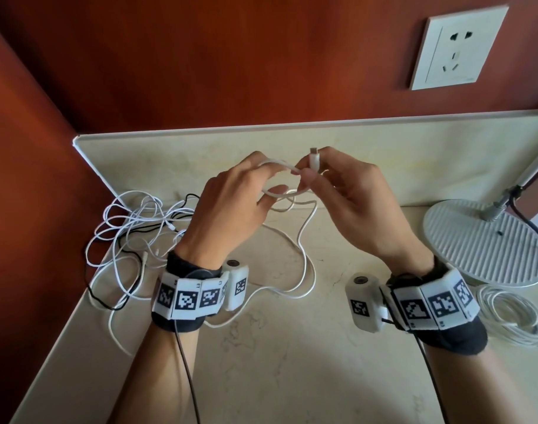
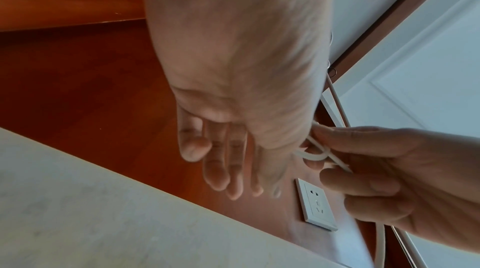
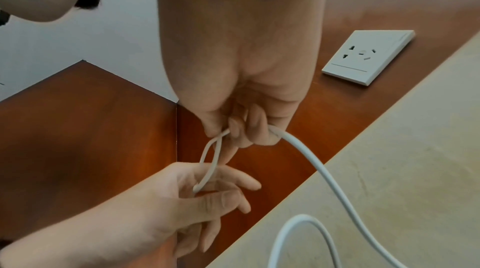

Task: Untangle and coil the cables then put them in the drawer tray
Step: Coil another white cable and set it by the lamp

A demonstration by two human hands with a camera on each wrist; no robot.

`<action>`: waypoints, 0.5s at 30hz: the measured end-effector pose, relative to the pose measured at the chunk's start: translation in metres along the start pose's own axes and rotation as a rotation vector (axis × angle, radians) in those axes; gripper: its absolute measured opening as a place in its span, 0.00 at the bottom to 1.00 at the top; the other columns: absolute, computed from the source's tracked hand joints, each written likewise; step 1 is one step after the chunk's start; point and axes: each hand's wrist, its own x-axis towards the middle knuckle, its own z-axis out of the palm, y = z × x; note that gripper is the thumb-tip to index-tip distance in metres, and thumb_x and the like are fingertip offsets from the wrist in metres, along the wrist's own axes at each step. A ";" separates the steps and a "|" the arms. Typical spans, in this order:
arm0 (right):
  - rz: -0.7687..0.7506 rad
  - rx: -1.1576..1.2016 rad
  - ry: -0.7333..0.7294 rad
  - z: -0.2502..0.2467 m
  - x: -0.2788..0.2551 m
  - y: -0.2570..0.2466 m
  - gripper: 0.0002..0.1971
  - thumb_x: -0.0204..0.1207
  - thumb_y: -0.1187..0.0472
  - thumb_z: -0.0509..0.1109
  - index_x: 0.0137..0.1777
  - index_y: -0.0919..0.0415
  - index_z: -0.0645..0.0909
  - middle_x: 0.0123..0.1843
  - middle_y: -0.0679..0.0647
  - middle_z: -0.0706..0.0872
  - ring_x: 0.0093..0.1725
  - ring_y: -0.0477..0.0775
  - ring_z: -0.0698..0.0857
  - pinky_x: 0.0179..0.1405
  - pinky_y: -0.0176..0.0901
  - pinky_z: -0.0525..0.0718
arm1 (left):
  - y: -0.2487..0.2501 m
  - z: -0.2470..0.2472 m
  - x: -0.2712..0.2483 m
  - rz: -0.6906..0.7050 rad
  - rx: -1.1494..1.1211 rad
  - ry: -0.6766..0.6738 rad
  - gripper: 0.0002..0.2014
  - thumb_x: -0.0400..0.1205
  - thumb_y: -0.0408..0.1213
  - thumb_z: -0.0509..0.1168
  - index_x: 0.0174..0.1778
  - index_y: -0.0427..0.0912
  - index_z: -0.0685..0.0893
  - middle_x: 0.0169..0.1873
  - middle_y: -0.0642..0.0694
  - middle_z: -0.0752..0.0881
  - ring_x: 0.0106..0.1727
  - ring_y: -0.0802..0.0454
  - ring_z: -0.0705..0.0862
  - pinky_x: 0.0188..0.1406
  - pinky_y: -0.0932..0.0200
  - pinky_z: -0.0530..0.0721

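Note:
A white cable (image 1: 306,231) runs from the counter up to both hands, which are raised over the middle. My right hand (image 1: 310,171) pinches its end just below the plug (image 1: 314,160), which points up. My left hand (image 1: 270,180) has a small loop of the same cable round its fingers, with the thumb against it. In the right wrist view the cable (image 3: 319,169) leaves my right hand (image 3: 241,132) and two strands cross to my left hand (image 3: 221,190). A tangle of white and black cables (image 1: 133,234) lies at the left. No drawer tray is in view.
A coiled white cable (image 1: 512,316) lies at the right, beside a round white lamp base (image 1: 485,243). A wall socket (image 1: 457,47) sits on the red-brown panel behind. The beige counter (image 1: 292,362) meets a wall at the left.

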 end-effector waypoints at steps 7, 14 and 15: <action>0.018 -0.035 0.040 0.000 0.000 0.001 0.10 0.94 0.60 0.58 0.59 0.64 0.79 0.35 0.44 0.89 0.28 0.49 0.81 0.32 0.37 0.75 | 0.009 -0.004 0.000 0.052 -0.575 -0.121 0.19 0.81 0.26 0.66 0.68 0.42 0.84 0.78 0.59 0.78 0.52 0.69 0.82 0.42 0.75 0.74; -0.034 -0.021 0.097 0.008 0.001 -0.002 0.08 0.94 0.64 0.57 0.56 0.68 0.76 0.48 0.50 0.90 0.33 0.56 0.86 0.37 0.55 0.84 | 0.010 0.007 0.004 -0.226 -0.586 0.283 0.11 0.89 0.33 0.62 0.43 0.37 0.86 0.74 0.66 0.81 0.25 0.33 0.76 0.22 0.40 0.74; -0.044 -0.018 0.105 0.010 0.001 -0.003 0.08 0.93 0.65 0.58 0.56 0.68 0.76 0.47 0.50 0.90 0.32 0.56 0.84 0.36 0.53 0.83 | 0.008 0.009 0.005 -0.237 -0.575 0.331 0.10 0.87 0.31 0.64 0.40 0.36 0.85 0.72 0.65 0.84 0.23 0.35 0.74 0.20 0.43 0.71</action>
